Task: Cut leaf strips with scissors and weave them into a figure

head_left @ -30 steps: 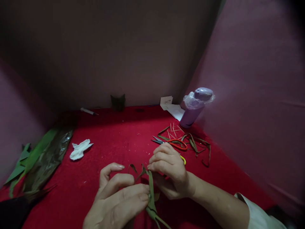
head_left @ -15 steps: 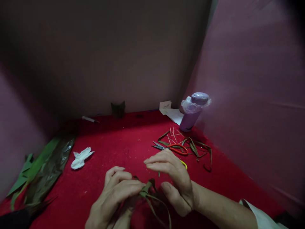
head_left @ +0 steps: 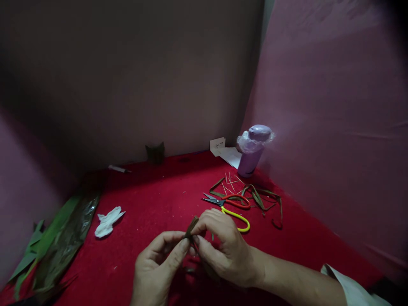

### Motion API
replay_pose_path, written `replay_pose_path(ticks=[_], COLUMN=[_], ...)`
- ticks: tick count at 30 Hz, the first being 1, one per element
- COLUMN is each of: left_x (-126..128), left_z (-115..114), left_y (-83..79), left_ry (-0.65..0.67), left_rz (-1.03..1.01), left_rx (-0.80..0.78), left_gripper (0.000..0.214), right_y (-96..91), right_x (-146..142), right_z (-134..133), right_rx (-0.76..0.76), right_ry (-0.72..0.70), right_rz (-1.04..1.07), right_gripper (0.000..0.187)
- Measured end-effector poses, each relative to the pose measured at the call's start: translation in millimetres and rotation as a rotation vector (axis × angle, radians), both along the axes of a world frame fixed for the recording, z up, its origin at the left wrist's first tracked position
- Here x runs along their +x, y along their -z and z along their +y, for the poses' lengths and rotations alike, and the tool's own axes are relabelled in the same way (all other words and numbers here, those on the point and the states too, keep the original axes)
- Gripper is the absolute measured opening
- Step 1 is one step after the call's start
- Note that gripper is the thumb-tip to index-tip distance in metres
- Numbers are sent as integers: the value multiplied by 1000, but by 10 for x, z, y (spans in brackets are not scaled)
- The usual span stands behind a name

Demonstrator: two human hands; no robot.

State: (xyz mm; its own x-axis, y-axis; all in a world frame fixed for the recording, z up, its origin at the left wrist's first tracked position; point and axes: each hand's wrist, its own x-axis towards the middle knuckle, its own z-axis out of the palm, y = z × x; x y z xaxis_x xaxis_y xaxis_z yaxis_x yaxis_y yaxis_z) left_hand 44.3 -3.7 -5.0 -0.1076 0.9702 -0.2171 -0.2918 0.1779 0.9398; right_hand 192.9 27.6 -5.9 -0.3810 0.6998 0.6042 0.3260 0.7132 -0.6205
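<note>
A brownish-green leaf strip (head_left: 192,226) is pinched between both hands at the front middle of the red cloth. My left hand (head_left: 159,265) grips it with thumb and forefinger, the thumb on the near side. From the right, my right hand (head_left: 223,246) pinches the same strip, fingertips almost touching the left thumb. One folded end sticks up above the fingers; the lower part hangs in shadow, partly hidden by my right hand. Just beyond my right hand lie scissors (head_left: 236,200) with one red and one yellow handle, blades pointing left.
Several toothpicks (head_left: 230,183) and loose leaf strips (head_left: 259,199) lie behind the scissors. A purple tumbler (head_left: 250,161), white cards (head_left: 231,156), a small leaf cup (head_left: 155,153) and a syringe (head_left: 119,169) stand or lie at the back. Crumpled tissue (head_left: 108,222) and large leaves (head_left: 63,238) are at left.
My right hand has closed from a spread pose and moved left onto the leaf strip. My left hand has turned, bringing its thumb into view. The strip's end now points up.
</note>
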Motion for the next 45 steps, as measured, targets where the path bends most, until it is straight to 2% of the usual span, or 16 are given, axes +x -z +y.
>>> replay_pose_path(ticks=[6, 17, 19, 23, 27, 30, 33, 38, 45], left_x=[-15, -2, 8, 16, -30, -80, -99, -75, -89], left_z=[-7, 25, 32, 38, 42, 59, 77, 87, 97], left_y=[39, 80, 69, 40, 39, 66, 89, 122, 216], left_ry=[14, -11, 7, 53, 97, 155, 190, 169, 124], left_rz=[46, 16, -34, -162, -77, -23, 20, 49, 36], left_rx=[10, -39, -76, -159, -195, -154, -112, -105, -115], left_gripper=[15, 17, 18, 22, 31, 29, 23, 20, 22], right_y=[25, 34, 49, 63, 88, 115, 130, 139, 119], right_x=[-4, 4, -2, -9, 0, 2, -6, -19, 0], right_z=[4, 11, 24, 60, 91, 99, 88, 53, 54], right_rx=[17, -53, -145, -428, -615, -693, -715, -751, -687], right_ry=[-3, -40, -29, -30, -66, -82, -104, -129, -167], right_rz=[-33, -109, -89, -34, 15, 15, 8, -24, -78], right_gripper=[7, 9, 8, 9, 9, 8, 8, 6, 7])
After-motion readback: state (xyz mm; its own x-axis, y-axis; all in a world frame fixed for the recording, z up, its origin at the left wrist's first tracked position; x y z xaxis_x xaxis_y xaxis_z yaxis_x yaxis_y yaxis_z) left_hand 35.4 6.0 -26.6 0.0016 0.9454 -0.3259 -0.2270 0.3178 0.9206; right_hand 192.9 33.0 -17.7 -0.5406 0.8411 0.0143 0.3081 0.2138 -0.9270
